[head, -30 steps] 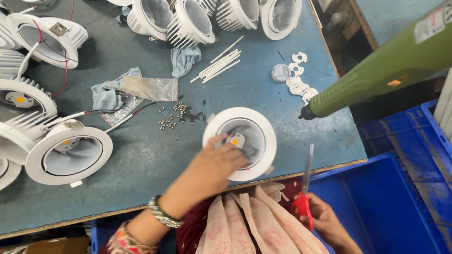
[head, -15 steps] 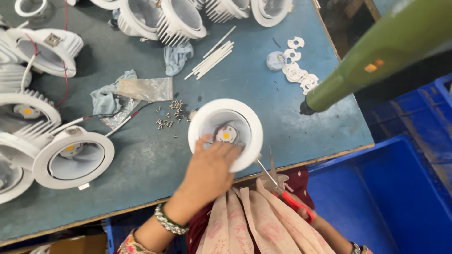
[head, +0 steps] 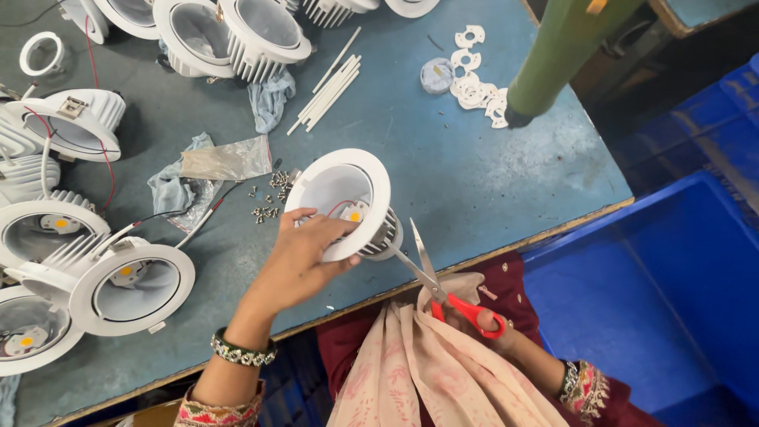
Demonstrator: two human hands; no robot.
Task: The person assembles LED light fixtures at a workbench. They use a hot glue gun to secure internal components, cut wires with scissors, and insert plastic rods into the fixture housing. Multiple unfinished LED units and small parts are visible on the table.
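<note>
White housing: I am gripping the round white downlight fixture (head: 341, 198) with my left hand (head: 296, 265), fingers curled over its rim, tilting it near the table's front edge (head: 545, 233).
Red-handled scissors: my right hand (head: 474, 320) is closing around the scissors (head: 443, 289), fingers through the loops, blades parted and pointing at the fixture's finned back.
Step in hand: I am lining the blades up, probably on a wire behind the fins, though it is too small to see.
Next move: this is calling for a steady fixture and a snip clear of my left fingers.
Nearby: loose screws (head: 269, 198) and more downlights (head: 130, 285) are lying on the left.
</note>
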